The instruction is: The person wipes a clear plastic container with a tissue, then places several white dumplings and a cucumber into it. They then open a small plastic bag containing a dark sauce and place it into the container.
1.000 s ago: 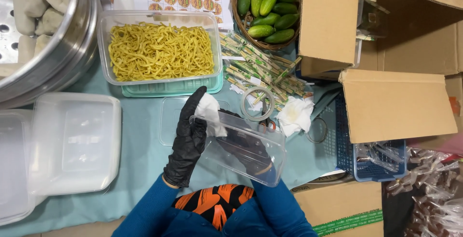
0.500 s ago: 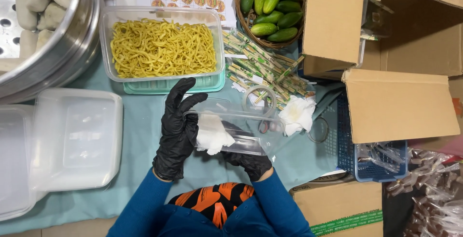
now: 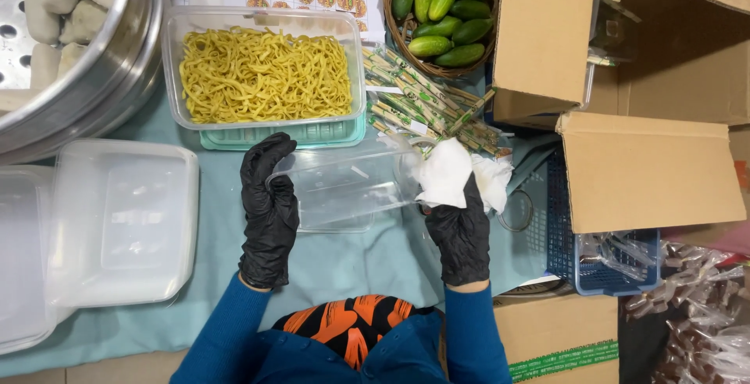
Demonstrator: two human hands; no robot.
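Down at the counter [image 3: 367,267], both black-gloved hands work a clear tub [image 3: 344,189] just in front of the noodle tray [image 3: 262,71]. The left hand [image 3: 269,212] comes up from a blue sleeve, palm against the tub's left end, fingers curled over its rim in a firm grasp. The right hand [image 3: 461,232] reaches up on the tub's right side, its fingers clenched on a white tissue [image 3: 445,173] pressed against that end. The tub lies tipped on its side between the two hands. Chopstick packets [image 3: 422,103] lie just behind the tissue, a cucumber basket [image 3: 441,13] beyond them. Stacked lids [image 3: 117,220] sit left of the left hand.
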